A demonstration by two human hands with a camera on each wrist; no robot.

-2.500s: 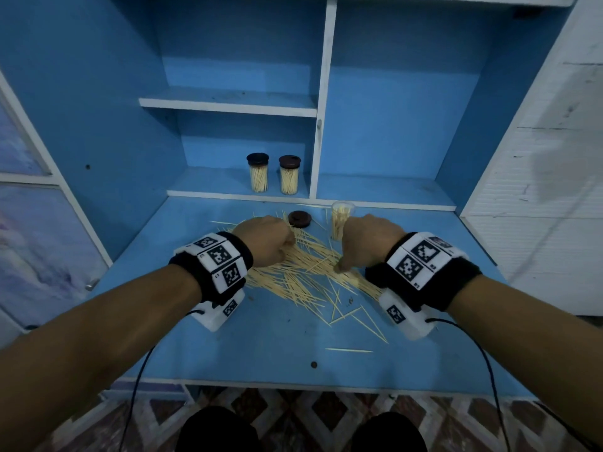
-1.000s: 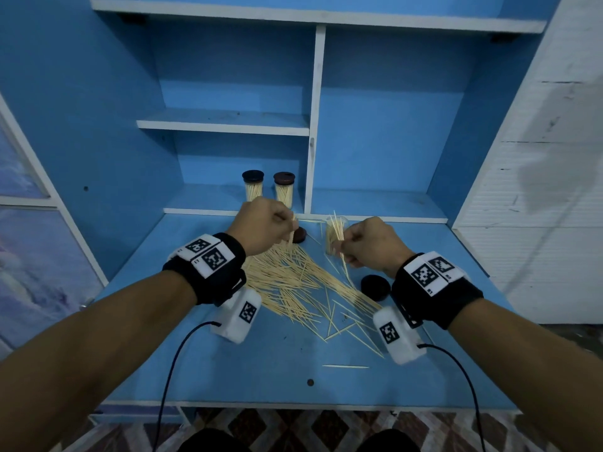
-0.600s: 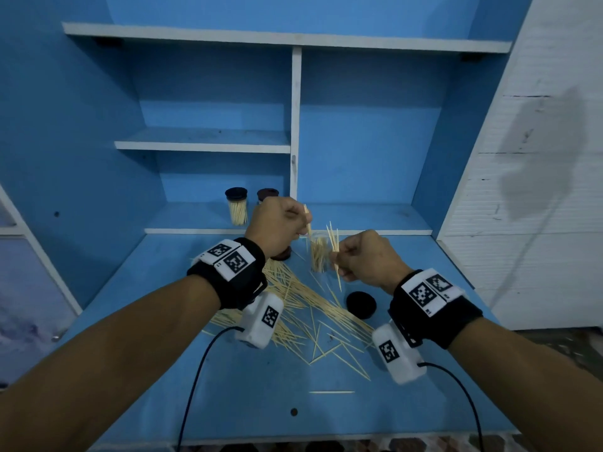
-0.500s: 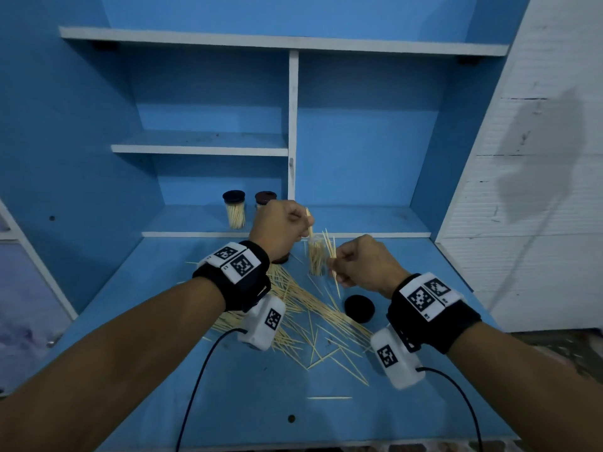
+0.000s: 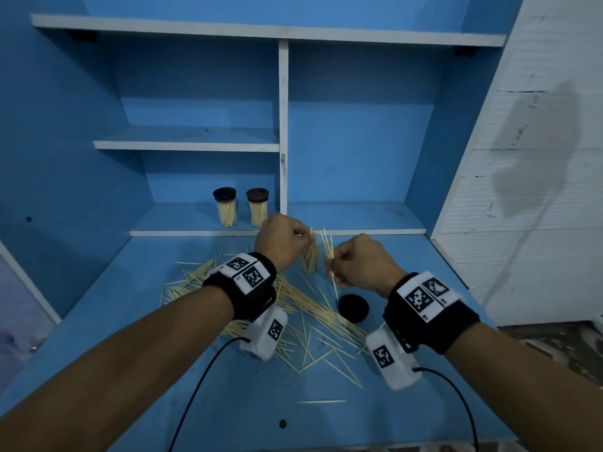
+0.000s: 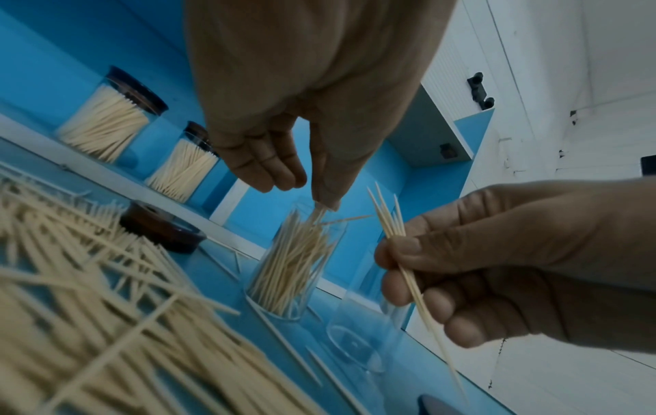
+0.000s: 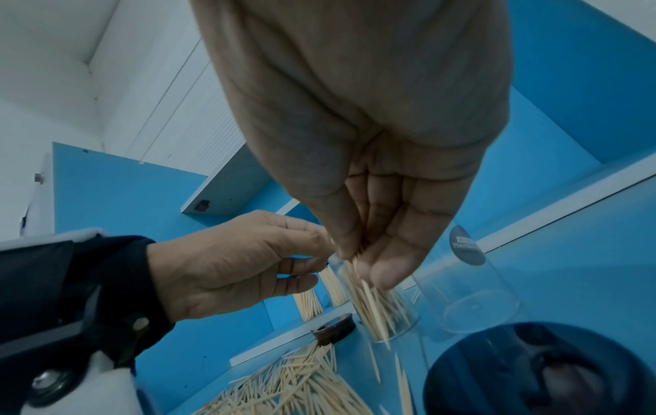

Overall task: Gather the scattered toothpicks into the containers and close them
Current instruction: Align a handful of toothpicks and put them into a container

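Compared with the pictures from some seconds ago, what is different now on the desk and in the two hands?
Both hands rose from the toothpick pile to the open container. The left hand now feeds toothpicks into it; the right hand pinches a small bunch beside it. A dark lid, hidden before under the right hand, now shows. The two closed containers on the shelf, the brown lid and the empty container stayed.

A dark round sticker on the empty clear plastic container bears white lettering beginning "TOOTH"; the rest is illegible.
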